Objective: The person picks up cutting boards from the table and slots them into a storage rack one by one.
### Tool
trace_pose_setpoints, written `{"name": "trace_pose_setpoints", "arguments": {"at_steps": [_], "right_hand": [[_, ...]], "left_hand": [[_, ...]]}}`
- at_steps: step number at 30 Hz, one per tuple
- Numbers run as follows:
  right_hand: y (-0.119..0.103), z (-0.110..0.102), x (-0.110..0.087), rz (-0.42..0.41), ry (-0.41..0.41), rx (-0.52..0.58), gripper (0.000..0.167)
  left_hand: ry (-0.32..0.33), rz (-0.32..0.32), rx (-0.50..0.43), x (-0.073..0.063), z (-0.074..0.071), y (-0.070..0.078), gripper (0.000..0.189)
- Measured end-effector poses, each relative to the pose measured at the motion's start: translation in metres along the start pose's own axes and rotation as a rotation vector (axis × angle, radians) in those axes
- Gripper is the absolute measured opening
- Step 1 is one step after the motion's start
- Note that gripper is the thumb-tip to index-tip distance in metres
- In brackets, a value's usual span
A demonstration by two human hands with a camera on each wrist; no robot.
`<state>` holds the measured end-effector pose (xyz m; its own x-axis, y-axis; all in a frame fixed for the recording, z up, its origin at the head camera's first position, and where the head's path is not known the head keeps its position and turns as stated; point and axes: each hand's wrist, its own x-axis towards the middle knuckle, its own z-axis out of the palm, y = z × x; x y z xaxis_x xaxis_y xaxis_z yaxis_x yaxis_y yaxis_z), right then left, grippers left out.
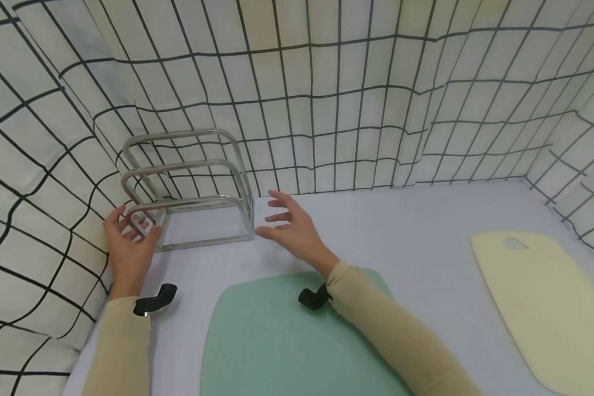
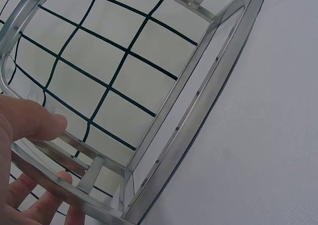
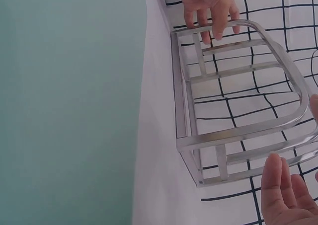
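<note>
A silver metal rack (image 1: 193, 245) with three upright hoops stands at the back left of the white table. My left hand (image 1: 128, 256) is at its left side, the thumb in front and fingers curled round the side bars; the left wrist view shows the thumb (image 2: 42, 123) and fingertips on either side of the metal frame. Off the rack's right side, my right hand (image 1: 297, 234) is held with spread, gently bent fingers and nothing between them. In the right wrist view its fingers (image 3: 278, 185) are close to the rack's end; contact cannot be told.
A green mat (image 1: 277, 335) lies in front of the rack, under the right forearm. On the right is a pale yellow cutting board (image 1: 539, 297) with a handle hole. Grid-patterned white walls (image 1: 356, 110) close in the table at the back and both sides.
</note>
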<state>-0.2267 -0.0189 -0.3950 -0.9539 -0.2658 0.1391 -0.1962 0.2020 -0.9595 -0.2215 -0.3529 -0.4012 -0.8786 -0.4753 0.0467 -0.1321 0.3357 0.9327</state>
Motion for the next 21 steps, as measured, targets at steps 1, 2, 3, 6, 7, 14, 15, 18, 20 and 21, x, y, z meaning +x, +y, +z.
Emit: {"name": "trace_pose_setpoints", "arguments": {"at_steps": [1,2,3,6,7,14,15,18,20,21], "right_hand": [[0.0,0.002,0.001,-0.002,-0.003,0.005,0.083],[-0.001,0.003,0.002,-0.002,-0.005,0.007,0.083],[-0.001,0.005,0.002,-0.003,-0.007,0.007,0.083],[-0.002,0.011,0.005,-0.003,-0.011,0.015,0.083],[-0.002,0.012,0.005,-0.003,-0.012,0.019,0.083],[-0.001,0.02,0.01,0.001,-0.02,0.044,0.085],[0.0,0.021,0.011,0.001,-0.023,0.045,0.085],[0.0,0.023,0.012,-0.005,-0.025,0.046,0.085],[0.001,0.024,0.014,-0.004,-0.025,0.041,0.085],[0.002,0.024,0.014,-0.002,-0.025,0.039,0.085]], "left_hand": [[0.0,0.002,0.003,0.0,0.0,0.0,0.081],[0.001,0.003,0.007,0.0,0.0,0.0,0.081],[0.0,0.005,0.01,0.0,0.0,-0.001,0.081],[-0.004,0.006,0.014,0.001,-0.001,-0.001,0.082],[-0.007,0.003,0.014,0.0,-0.002,-0.001,0.082],[-0.024,-0.002,0.038,0.001,-0.001,-0.001,0.083],[-0.026,-0.001,0.047,0.001,-0.001,-0.001,0.083],[-0.029,0.0,0.067,0.001,-0.001,-0.003,0.083],[-0.03,0.001,0.074,0.002,-0.001,-0.004,0.083],[-0.029,0.001,0.077,0.002,-0.001,-0.004,0.083]]}}
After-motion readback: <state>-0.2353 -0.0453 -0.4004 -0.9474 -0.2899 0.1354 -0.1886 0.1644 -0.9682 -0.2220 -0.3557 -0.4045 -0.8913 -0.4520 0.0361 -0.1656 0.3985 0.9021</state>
